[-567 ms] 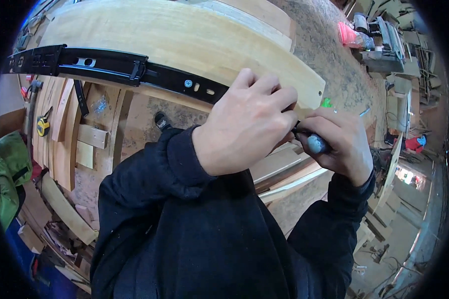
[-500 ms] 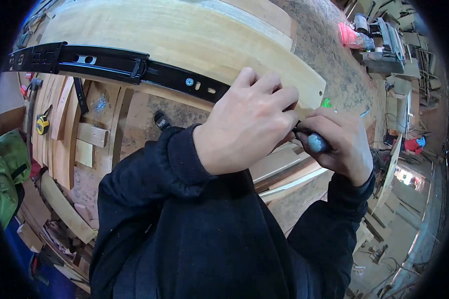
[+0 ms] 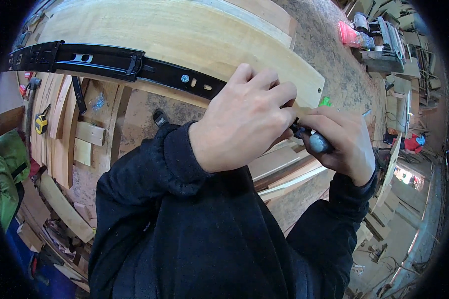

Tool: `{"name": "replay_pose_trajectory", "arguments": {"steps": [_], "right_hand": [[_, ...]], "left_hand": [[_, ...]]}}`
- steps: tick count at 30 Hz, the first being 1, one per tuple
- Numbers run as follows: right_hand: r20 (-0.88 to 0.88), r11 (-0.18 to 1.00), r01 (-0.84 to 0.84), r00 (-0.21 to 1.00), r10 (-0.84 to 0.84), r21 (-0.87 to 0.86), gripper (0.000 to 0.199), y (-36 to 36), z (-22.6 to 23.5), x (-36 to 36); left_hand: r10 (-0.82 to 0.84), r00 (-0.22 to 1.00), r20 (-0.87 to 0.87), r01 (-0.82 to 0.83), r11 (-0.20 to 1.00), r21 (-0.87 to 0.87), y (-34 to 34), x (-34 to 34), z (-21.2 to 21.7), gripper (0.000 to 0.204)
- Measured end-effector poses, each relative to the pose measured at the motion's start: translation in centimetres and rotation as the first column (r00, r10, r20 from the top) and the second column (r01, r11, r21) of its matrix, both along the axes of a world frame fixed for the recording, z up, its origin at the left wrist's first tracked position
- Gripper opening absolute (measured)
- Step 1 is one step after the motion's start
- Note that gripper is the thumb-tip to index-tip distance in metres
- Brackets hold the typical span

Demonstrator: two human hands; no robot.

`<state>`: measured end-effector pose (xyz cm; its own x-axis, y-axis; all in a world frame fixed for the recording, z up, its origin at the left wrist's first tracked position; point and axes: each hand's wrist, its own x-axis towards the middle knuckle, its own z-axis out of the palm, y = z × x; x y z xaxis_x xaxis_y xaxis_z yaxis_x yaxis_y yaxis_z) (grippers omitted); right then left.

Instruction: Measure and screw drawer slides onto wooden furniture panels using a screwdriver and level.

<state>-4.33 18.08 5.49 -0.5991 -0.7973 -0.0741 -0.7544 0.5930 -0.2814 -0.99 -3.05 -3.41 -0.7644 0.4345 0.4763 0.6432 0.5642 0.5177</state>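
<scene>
A black metal drawer slide (image 3: pixel 157 74) lies along the near edge of a pale wooden board (image 3: pixel 184 35), with a silver screw (image 3: pixel 185 78) showing in it. My left hand (image 3: pixel 247 119) is closed over the slide's right end, its fingers curled down. Those fingertips and whatever they pinch are hidden. Just to the right, my right hand (image 3: pixel 341 139) is wrapped round a screwdriver (image 3: pixel 320 143), whose rounded blue-grey handle end points toward me. The screwdriver's tip is out of sight behind my left hand.
Planks and strips of wood (image 3: pixel 65 134) lie at left, with a yellow tape measure (image 3: pixel 41 123) and a small clear plastic bag (image 3: pixel 99 101) on them. A green cloth (image 3: pixel 7 169) hangs at far left. Cut boards (image 3: pixel 279 172) lie below my hands. Clutter stands around a pink bag (image 3: pixel 349 35) at far right.
The screwdriver handle has shifted slightly right and turned in my right hand, showing more of its side. My left hand has moved slightly left in the picture, staying at the slide's end.
</scene>
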Motion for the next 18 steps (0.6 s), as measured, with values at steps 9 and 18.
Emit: {"name": "replay_pose_trajectory", "arguments": {"steps": [9, 18], "right_hand": [[0.000, 0.995, -0.070, 0.997, 0.071, 0.075, 0.027, -0.51, 0.15, -0.59], [0.020, 0.999, -0.006, 1.000, 0.005, 0.050, 0.026, -0.26, -0.15, -0.40]], "left_hand": [[0.020, 1.000, -0.012, -0.021, 1.000, -0.020, 0.11, 0.04, 0.01, 0.025], [0.042, 0.998, -0.046, -0.044, 0.999, -0.028, 0.29, -0.02, -0.22, 0.029]]}}
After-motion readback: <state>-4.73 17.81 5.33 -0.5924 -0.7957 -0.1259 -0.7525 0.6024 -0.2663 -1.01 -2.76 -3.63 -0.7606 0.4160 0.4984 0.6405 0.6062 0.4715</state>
